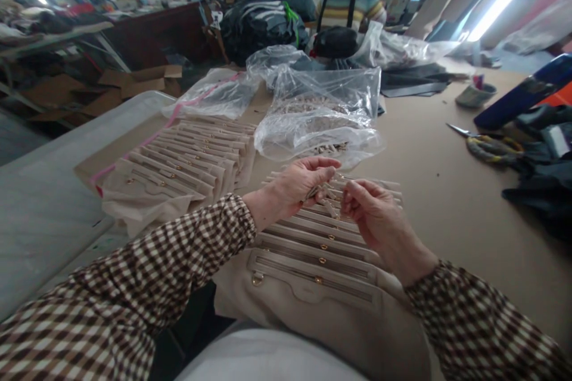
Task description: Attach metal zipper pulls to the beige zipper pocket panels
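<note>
My left hand (297, 189) is closed round several small beige strips (313, 192), held above a row of overlapping beige fabric pieces (308, 297). Just to its right, my right hand (379, 223) is closed in a pinch; whatever lies between the fingertips is too small to make out. The fabric pieces carry long zips (286, 259) with gold zip pulls (322, 260) lined up along the middle. A gold D-shaped ring (257, 278) sits at the left of the nearest piece. Part of the row is hidden under my hands.
Behind my hands lies a clear plastic bag (322, 92) of small beige pieces. A second row of zipped fabric pieces (201, 158) is at the left. Scissors (487, 146), a small round pot (476, 95) and dark cloth (543, 172) are on the right of the table (447, 202).
</note>
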### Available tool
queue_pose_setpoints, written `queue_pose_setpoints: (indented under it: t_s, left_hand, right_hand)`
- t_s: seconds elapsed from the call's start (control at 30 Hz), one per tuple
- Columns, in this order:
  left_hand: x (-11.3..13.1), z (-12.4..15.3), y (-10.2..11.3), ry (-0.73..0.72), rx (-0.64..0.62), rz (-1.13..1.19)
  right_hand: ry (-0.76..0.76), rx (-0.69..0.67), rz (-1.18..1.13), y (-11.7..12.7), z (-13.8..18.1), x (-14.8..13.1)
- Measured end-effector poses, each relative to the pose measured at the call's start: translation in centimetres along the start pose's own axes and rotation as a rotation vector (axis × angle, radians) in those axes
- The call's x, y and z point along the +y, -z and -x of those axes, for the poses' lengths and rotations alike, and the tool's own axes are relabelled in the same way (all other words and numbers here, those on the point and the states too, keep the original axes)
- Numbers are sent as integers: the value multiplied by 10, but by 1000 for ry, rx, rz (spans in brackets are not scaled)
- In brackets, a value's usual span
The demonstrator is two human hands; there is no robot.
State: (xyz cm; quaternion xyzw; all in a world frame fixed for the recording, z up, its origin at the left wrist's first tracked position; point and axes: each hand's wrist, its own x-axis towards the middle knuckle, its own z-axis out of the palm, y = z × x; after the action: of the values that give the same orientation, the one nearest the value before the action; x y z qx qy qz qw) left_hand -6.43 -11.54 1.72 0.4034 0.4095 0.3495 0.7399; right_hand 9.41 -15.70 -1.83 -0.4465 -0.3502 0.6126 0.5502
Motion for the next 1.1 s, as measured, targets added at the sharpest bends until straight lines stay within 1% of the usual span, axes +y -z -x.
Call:
queue_pose_setpoints:
  t_s: [0.07, 0.1, 0.2, 0.27, 0.37, 0.47, 0.53, 0.6, 0.73, 0.8, 0.93, 1.0, 1.1]
  left_hand:
    - [-1, 3, 1, 10, 21, -130]
    - [-2, 5, 1, 14, 9, -202]
    - [-6, 8, -2, 17, -70, -397]
    - [-11, 7, -3, 3, -105, -494]
    - [-17, 4, -1, -50, -154, -679]
    - [-19, 2, 0, -74, -229, -944]
    - [-18, 3, -2, -68, -267, -1093]
    - [-17, 4, -5, -61, -292, -1191]
    - [-15, 3, -9, -44, -303, -1268]
    - [-14, 2, -8, -37, -299, -1273]
    - [-14, 3, -6, -27, -292, -1278]
    - [-15, 4, -5, -50, -303, -1298]
    - [-17, 4, -4, -100, -305, -1351]
  right_hand:
    - [20, 46, 28, 7, 1, -4]
    - [19, 57, 40, 9, 2, -5]
    - [-6, 59, 90, 13, 8, -6]
    - [-4, 42, 166, 16, 12, -4]
    - [32, -5, 418, 27, 14, 1]
    - [65, -92, 691, 40, 16, 8]
    - [99, -171, 869, 44, 17, 10]
    - [149, -225, 1048, 44, 19, 8]
    - [218, -276, 1266, 38, 19, 3]
    - [212, -295, 1334, 37, 17, 2]
    - [170, -344, 1431, 40, 15, 4]
    - [171, -359, 1461, 41, 15, 6]
    - [189, -348, 1520, 41, 16, 9]
